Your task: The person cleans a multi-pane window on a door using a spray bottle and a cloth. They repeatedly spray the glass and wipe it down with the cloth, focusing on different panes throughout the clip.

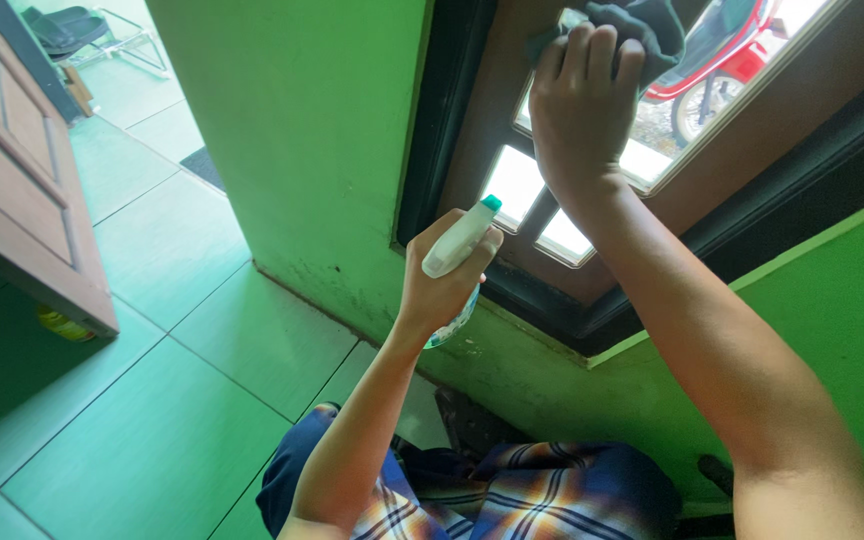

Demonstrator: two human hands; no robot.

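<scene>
left hand (444, 275): grip wrapped round a white spray bottle (459, 240) w/ teal tip, held low in front of the window frame (472, 140), nozzle up. right hand (580, 110): fingers pressed flat on a dark cloth (642, 22) against the glass pane (652, 130). green wall (302, 130) to the left, tiled floor (172, 380) below.

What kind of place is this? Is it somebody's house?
Probably a home, by an outside wall. There is a green wall with a dark-framed window, a tiled floor, a wooden door, and a red motorbike parked outside the glass.
</scene>
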